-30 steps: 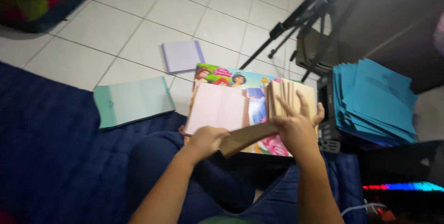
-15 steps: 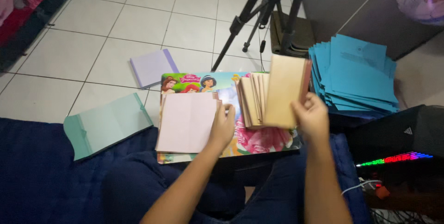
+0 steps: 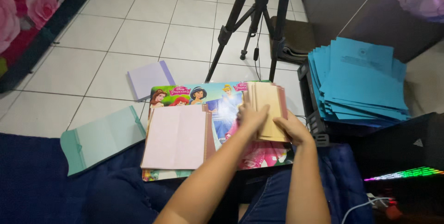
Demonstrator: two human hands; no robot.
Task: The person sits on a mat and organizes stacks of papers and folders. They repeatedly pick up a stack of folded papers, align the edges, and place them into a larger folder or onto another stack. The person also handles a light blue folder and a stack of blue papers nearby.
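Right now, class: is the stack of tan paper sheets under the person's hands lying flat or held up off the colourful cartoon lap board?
Lying flat: the stack of tan paper sheets rests on the colourful cartoon lap board, both hands pressing it.

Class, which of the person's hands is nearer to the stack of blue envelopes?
The right hand: it rests on the tan envelope stack's lower right edge, beside the blue envelopes. The left hand lies farther away, across that stack's left part.
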